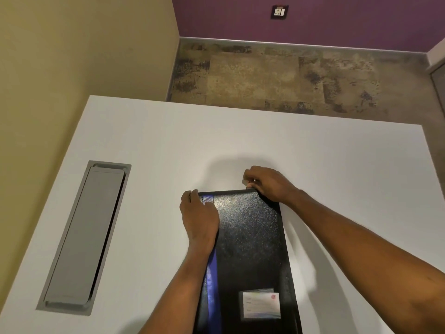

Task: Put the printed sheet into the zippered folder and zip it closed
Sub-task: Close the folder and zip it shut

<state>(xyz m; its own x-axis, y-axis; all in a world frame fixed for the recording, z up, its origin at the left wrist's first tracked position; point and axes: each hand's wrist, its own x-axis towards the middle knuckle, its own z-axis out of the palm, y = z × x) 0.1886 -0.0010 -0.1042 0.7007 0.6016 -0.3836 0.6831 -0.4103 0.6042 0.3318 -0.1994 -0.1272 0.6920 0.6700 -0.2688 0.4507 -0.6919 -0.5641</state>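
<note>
Zippered folder (250, 249): black, textured cover with a blue stripe (212, 280) along its left side; flat on the white bench (337, 177), near the front edge, long axis running away from the viewer.
Label pocket (261, 303): clear, holding a white card, on the cover's near right part.
Left hand (198, 218): grip pressed flat on the far left corner of the folder, fingers curled over its edge.
Right hand (267, 183): grip pinched closed at the far right corner; item pinched too small to tell.
Printed sheet: not visible.
Cable hatch (84, 237): grey, closed, recessed in bench at left.
</note>
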